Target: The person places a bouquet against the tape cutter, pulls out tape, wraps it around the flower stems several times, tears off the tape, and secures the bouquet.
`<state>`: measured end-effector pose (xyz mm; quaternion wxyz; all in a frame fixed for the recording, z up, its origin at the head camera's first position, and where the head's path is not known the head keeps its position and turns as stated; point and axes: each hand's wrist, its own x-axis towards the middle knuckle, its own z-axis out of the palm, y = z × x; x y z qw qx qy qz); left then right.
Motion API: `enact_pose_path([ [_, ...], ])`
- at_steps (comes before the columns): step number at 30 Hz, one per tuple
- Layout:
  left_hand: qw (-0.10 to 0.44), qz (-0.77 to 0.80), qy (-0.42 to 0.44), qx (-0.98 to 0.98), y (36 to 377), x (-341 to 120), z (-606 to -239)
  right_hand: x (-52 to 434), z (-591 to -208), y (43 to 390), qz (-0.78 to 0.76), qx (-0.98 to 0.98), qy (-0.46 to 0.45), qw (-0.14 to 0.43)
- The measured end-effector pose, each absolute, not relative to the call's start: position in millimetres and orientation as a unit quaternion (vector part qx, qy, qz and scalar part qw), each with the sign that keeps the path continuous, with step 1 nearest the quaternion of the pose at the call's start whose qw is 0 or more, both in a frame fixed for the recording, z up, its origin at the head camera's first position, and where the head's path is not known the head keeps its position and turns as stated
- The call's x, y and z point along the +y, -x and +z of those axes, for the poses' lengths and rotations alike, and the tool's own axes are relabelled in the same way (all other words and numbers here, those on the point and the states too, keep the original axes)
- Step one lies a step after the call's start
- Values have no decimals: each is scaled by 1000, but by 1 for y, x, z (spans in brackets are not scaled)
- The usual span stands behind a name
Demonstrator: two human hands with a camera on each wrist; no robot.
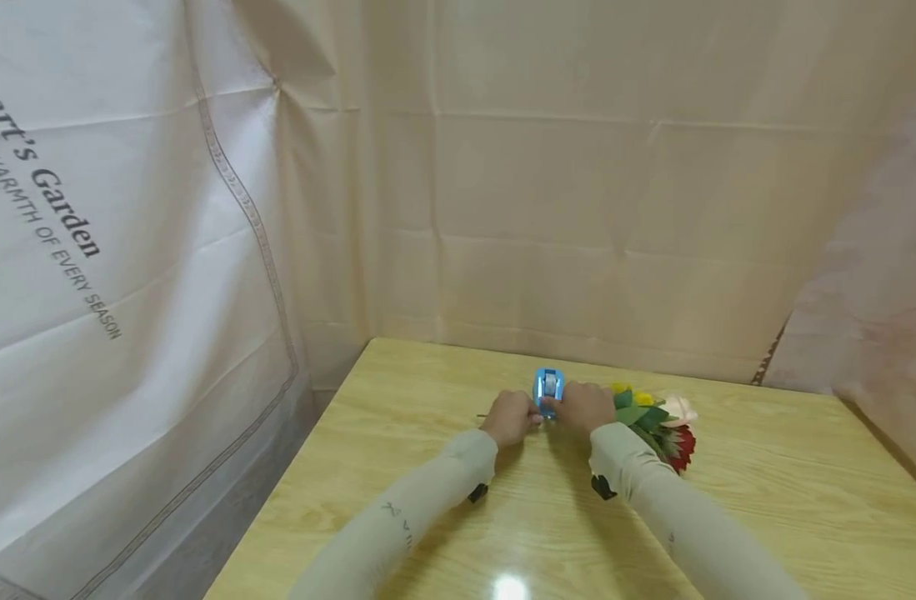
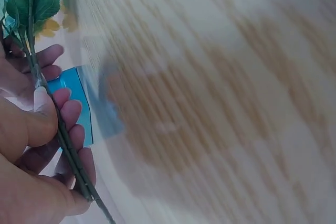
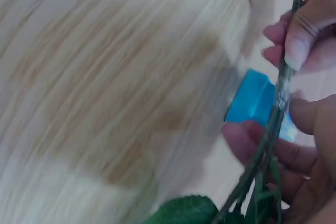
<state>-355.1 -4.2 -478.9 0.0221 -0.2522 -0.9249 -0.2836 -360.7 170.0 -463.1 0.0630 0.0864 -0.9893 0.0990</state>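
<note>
Left hand: fingers curling tight around the thin green wire stems of the artificial flower bunch. Right hand: fingers clamping the same stems, also holding a small blue plastic tape dispenser against them. Bunch is lying on the pale wood-grain table, blooms pointing to the person's right. Cream printed cloth is hanging behind.
</note>
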Motion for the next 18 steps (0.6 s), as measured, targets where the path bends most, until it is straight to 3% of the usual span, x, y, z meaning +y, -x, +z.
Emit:
enact_pose_path([
  [10, 8, -290, 228, -929, 354, -3, -479, 162, -452, 365, 102, -994, -50, 4],
  [18, 26, -270, 261, -926, 353, 7, -485, 170, -467, 367, 81, -994, -72, 25],
])
